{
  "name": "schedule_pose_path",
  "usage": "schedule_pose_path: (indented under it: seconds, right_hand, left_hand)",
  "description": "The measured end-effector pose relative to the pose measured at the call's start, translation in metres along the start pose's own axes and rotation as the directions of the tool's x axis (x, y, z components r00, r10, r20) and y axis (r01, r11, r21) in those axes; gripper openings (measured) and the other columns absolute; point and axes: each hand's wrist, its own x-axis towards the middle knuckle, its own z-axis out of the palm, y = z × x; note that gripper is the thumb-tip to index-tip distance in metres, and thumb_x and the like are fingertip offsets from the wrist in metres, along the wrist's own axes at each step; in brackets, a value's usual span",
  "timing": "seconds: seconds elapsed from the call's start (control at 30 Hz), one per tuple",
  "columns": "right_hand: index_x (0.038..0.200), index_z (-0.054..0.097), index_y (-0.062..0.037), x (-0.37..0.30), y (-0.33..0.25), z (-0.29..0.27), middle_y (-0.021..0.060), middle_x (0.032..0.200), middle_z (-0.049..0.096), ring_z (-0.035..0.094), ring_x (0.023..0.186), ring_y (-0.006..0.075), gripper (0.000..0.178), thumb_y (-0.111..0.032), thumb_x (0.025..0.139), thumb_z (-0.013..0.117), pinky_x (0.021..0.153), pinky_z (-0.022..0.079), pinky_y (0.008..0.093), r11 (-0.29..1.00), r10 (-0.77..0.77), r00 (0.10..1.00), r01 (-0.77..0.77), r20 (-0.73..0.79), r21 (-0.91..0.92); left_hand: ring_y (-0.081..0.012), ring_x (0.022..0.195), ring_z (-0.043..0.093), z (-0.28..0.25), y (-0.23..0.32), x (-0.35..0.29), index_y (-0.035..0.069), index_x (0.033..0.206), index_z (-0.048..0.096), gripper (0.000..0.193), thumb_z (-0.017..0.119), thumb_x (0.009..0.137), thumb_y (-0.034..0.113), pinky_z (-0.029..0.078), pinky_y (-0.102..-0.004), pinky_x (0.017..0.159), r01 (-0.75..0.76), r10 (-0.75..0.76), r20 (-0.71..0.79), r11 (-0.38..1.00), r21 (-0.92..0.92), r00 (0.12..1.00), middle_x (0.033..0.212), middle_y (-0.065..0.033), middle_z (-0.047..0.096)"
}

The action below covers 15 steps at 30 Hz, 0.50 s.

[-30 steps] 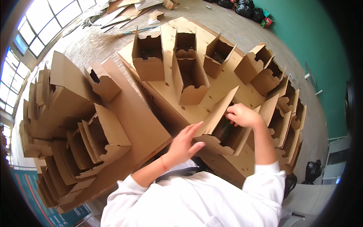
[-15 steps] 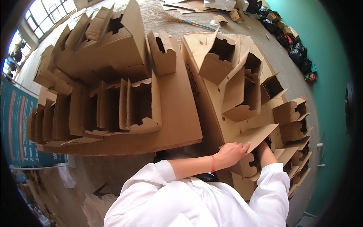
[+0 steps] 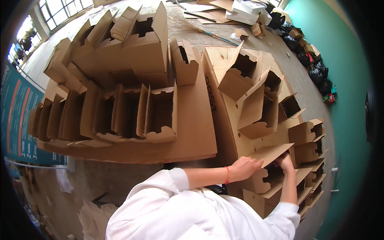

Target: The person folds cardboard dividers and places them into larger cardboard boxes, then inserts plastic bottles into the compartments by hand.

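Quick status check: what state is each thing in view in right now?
left hand: gripping the raised flap
right hand: on the same box, partly hidden by the flap
cardboard box: open, flap raised
row of boxes: folded up, open, packed side by side
large cardboard sheet: lying flat under the row
bin bags: piled along the green wall

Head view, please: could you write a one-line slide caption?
Both hands, left hand and right hand, grip a raised cardboard flap among rows of folded cardboard boxes.
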Motion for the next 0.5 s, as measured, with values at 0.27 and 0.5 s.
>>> schedule_pose_path:
  seconds: [0.27,0.5]
  right_hand:
    - [0.104,0.054,-0.0018,-0.137,-0.106,-0.035,0.0084,0.097,0.062,0.058,0.088,0.0168,0.029,-0.001,0.079,0.070,0.081,0.047,0.0309,0.751,-0.659,0.622,0.578,-0.422,-0.320]
    - [0.123,0.048,0.0005,-0.150,-0.191,-0.021,0.0156,0.112,0.062,0.059,0.105,0.0231,0.046,-0.028,0.091,0.065,0.098,0.041,0.0343,0.327,-0.874,0.273,0.942,-0.402,-0.070]
  left_hand:
    - [-0.0293,0.094,0.063,-0.062,-0.019,-0.059,0.006,0.131,0.049,0.052,0.068,0.084,0.020,0.051,-0.0394,0.081,-0.027,-0.028,-0.373,0.989,-0.143,0.927,0.104,-0.0134,0.063]
    - [-0.0300,0.109,0.055,-0.166,-0.066,-0.183,0.008,0.125,0.055,0.050,0.072,0.079,0.018,0.042,-0.0405,0.096,0.512,-0.240,-0.788,0.852,0.109,0.567,0.118,-0.0105,0.057]
